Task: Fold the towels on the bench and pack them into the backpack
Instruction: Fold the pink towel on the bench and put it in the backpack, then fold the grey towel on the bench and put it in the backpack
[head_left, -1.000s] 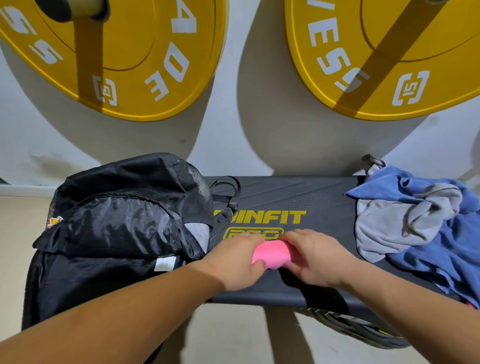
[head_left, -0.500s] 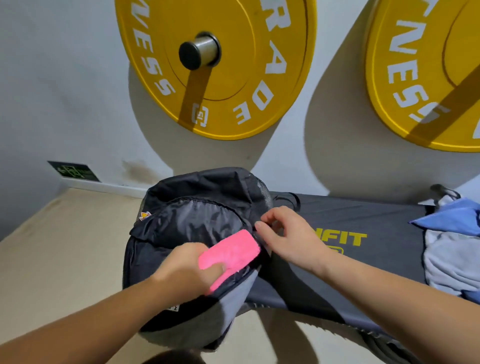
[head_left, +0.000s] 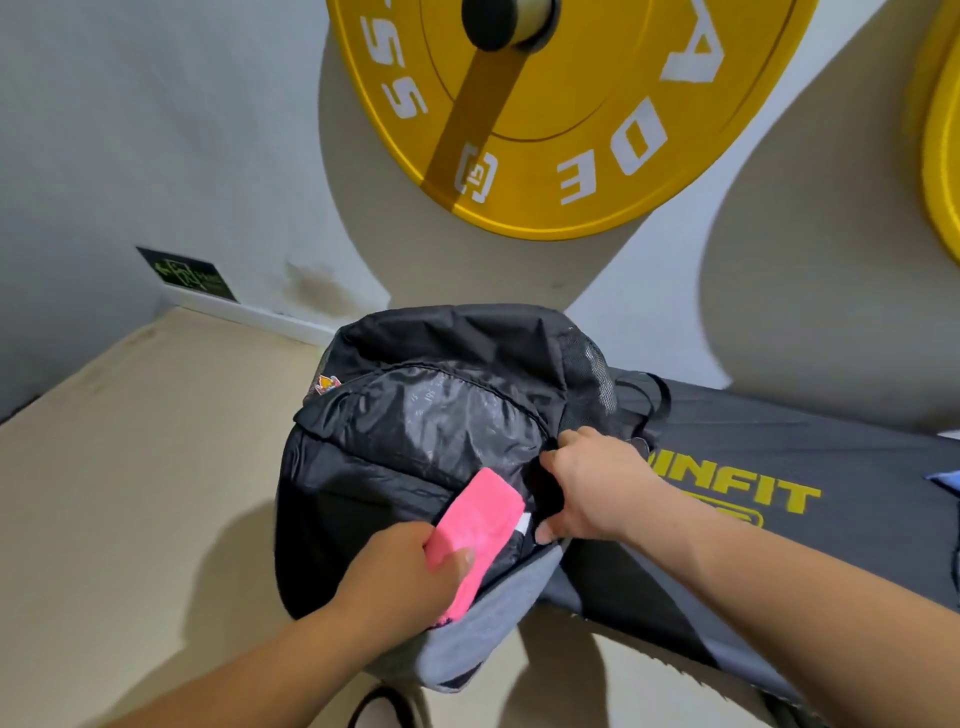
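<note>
A black backpack (head_left: 415, 426) with a grey back panel lies on the left end of the dark bench (head_left: 810, 519). My left hand (head_left: 410, 577) grips a folded pink towel (head_left: 475, 519) and holds it at the backpack's opening. My right hand (head_left: 592, 483) grips the edge of that opening on the right side and holds it apart. A sliver of a blue towel (head_left: 948, 480) shows at the right frame edge; the rest of the pile is out of view.
Yellow weight plates (head_left: 571, 119) hang on the white wall above the bench, a second one (head_left: 943, 156) at the right edge. Beige floor (head_left: 130, 493) lies to the left. A green exit sign (head_left: 189, 273) sits low on the wall.
My left hand carried the pink towel from the bench middle to the backpack's opening. My right hand let go of the towel and took the opening's edge. The view swung left.
</note>
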